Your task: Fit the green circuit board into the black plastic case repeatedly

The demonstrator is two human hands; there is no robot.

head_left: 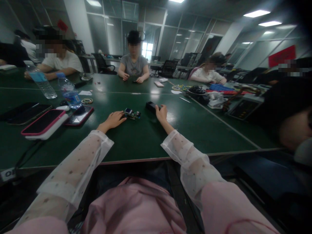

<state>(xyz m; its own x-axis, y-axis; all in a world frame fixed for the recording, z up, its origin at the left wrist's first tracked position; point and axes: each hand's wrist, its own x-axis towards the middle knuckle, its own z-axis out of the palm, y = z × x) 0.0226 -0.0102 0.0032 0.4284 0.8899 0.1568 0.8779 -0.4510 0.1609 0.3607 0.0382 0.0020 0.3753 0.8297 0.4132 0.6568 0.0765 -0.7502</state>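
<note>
A small green circuit board [132,113] with a little screen lies on the dark green table [136,143]. My left hand [114,120] rests palm down at the board's left edge, its fingers stretched out and touching or nearly touching it. To the right of the board is a black box-shaped device [151,106]. My right hand [162,113] has its fingers closed around the near right end of this device, which appears to rest on the table.
Phones [44,122] and two plastic bottles [69,92] stand or lie at the left. A tape roll [87,101] is beyond them. A pen [185,100], cables and a plastic bag [215,99] lie at the right. Several people sit around the table.
</note>
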